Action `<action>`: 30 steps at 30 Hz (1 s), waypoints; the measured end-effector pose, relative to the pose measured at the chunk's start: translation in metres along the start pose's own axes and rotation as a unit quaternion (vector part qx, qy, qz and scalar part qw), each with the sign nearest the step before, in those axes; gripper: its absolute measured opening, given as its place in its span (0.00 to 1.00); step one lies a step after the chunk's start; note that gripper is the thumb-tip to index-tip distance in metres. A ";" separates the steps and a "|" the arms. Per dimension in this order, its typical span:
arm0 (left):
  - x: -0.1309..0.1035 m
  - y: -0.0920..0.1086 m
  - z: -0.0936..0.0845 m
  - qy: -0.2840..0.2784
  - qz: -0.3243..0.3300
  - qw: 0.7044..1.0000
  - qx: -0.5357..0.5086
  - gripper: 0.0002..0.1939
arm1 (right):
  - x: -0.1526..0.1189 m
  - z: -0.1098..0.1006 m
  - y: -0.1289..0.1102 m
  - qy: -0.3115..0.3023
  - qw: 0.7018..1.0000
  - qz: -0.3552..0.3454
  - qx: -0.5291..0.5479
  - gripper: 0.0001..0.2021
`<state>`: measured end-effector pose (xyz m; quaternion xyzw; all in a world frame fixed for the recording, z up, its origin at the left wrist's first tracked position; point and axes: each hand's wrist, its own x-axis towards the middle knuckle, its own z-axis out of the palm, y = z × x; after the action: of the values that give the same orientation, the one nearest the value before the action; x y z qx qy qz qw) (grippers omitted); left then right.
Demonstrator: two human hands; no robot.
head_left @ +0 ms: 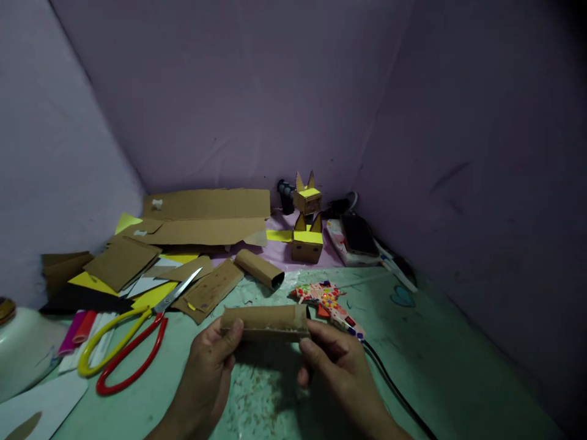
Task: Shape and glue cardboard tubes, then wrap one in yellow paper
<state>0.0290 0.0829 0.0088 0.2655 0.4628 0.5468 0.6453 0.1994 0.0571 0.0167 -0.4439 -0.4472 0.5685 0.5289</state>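
A cardboard tube [268,321] lies level between my two hands, a little above the green tabletop. My left hand [208,360] grips its left end, thumb on the near side. At the right end, my right hand [337,360] pinches the rim, with the fingers behind and the thumb in front. Just beyond the tube rests a flower-patterned glue gun [325,297] with a black cord trailing to the right. Another cardboard tube [260,269] lies farther back. Scissors [142,333] with one yellow and one red handle lie partly open to the left.
Two cardboard boxes with pointed ears, a nearer one [307,245] and a farther one [307,200], stand at the back. Cardboard sheets [206,211] and yellow paper fill the back left. A phone [360,234] lies back right. A white rounded object [27,351] is at far left.
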 end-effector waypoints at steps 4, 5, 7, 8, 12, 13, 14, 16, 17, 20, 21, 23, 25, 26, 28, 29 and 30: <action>-0.001 0.000 0.004 0.009 -0.004 1.000 -0.001 0.22 | -0.002 -0.001 0.002 0.016 1.000 -0.004 -0.018 0.18; -0.002 0.000 0.004 0.010 -0.004 1.000 0.003 0.23 | -0.002 -0.001 0.004 0.027 1.000 -0.005 -0.016 0.17; -0.004 0.001 0.004 0.006 0.011 1.000 0.018 0.22 | -0.002 -0.001 0.008 0.056 0.998 -0.003 -0.003 0.17; -0.005 0.001 0.003 0.001 0.027 0.999 0.029 0.21 | -0.002 0.000 0.011 0.070 0.998 -0.002 0.004 0.17; -0.010 0.003 -0.004 -0.001 0.103 0.989 0.110 0.19 | -0.002 0.003 0.015 0.103 0.994 -0.008 0.020 0.18; -0.011 0.003 -0.006 0.001 0.110 0.986 0.122 0.18 | -0.003 0.003 0.014 0.110 0.994 -0.011 0.018 0.19; -0.012 0.004 -0.006 0.004 0.110 0.986 0.123 0.18 | -0.003 0.003 0.013 0.116 0.993 -0.014 0.014 0.19; -0.012 0.003 -0.005 0.012 0.100 0.990 0.098 0.18 | -0.003 0.002 0.011 0.129 0.992 -0.015 0.005 0.18; -0.012 0.003 -0.004 0.016 0.093 0.992 0.083 0.19 | -0.003 0.001 0.010 0.134 0.991 -0.014 0.002 0.17; -0.010 0.001 0.002 0.028 0.076 0.995 0.050 0.23 | -0.002 -0.002 0.009 0.139 0.990 -0.005 -0.002 0.14; -0.008 0.001 0.003 0.033 0.072 0.996 0.041 0.23 | -0.002 -0.002 0.008 0.141 0.990 -0.010 -0.007 0.13; -0.005 0.001 0.004 0.051 0.070 0.996 0.020 0.20 | -0.002 -0.003 0.008 0.152 0.987 -0.050 -0.024 0.10; 0.000 0.002 0.004 0.069 0.068 0.995 -0.007 0.16 | -0.003 -0.003 0.009 0.177 0.975 -0.130 -0.032 0.08; 0.001 0.003 0.003 0.074 0.064 0.995 -0.021 0.13 | -0.004 -0.003 0.010 0.186 0.968 -0.167 -0.031 0.09; 0.003 0.003 0.004 0.074 0.048 0.995 -0.045 0.08 | -0.004 -0.002 0.014 0.181 0.963 -0.201 -0.014 0.20; 0.003 0.002 0.005 0.072 0.039 0.995 -0.054 0.05 | -0.004 -0.002 0.017 0.161 0.968 -0.194 -0.005 0.28; 0.002 0.001 0.007 0.070 0.028 0.995 -0.060 0.03 | -0.004 -0.001 0.020 0.132 0.975 -0.177 0.002 0.35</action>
<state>0.0344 0.0861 0.0118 0.2003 0.4658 0.6084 0.6105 0.1965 0.0526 -0.0034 -0.4279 -0.4437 0.4031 0.6764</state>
